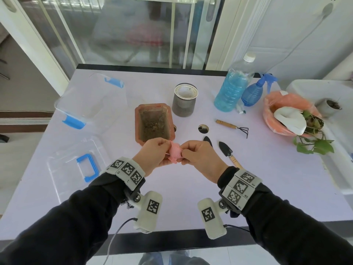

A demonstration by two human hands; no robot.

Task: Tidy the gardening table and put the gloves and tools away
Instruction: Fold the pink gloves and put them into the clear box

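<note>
The left hand [152, 154] and right hand [199, 156] pinched a crumpled pink glove [175, 151] between them, just nearer than the soil planter [138, 121]; a trowel [228, 151] and rake [232, 126] lay to the right

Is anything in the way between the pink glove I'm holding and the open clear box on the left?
Nothing visible between glove and box; the box is open, its lid apart, the planter aside.

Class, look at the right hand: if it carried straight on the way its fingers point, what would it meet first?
The right hand points left, along the pink bundle both hands pinch. Going straight on, it would probably meet the left hand first, though depth is hard to judge.
</note>
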